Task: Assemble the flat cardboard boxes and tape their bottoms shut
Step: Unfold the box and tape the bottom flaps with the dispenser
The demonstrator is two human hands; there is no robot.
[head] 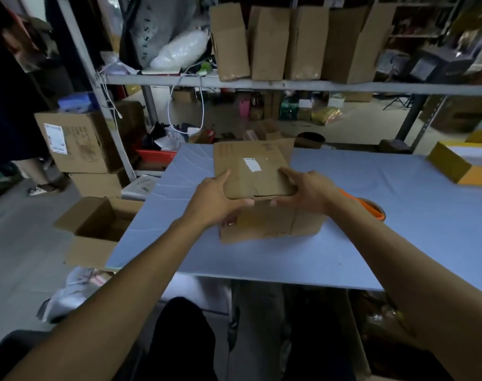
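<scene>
You have one view only, a wide-angle camera worn on your head, so no second view shares the scene. It looks forward and down from above your forearms. Your left hand (216, 200) and right hand (307, 192) sit near mid-frame, close to the lens. Beyond your fingertips the table (372, 215) runs away from you, and further beyond them the view reaches a shelf (289, 85). Straight lines bow toward the frame edges.
</scene>
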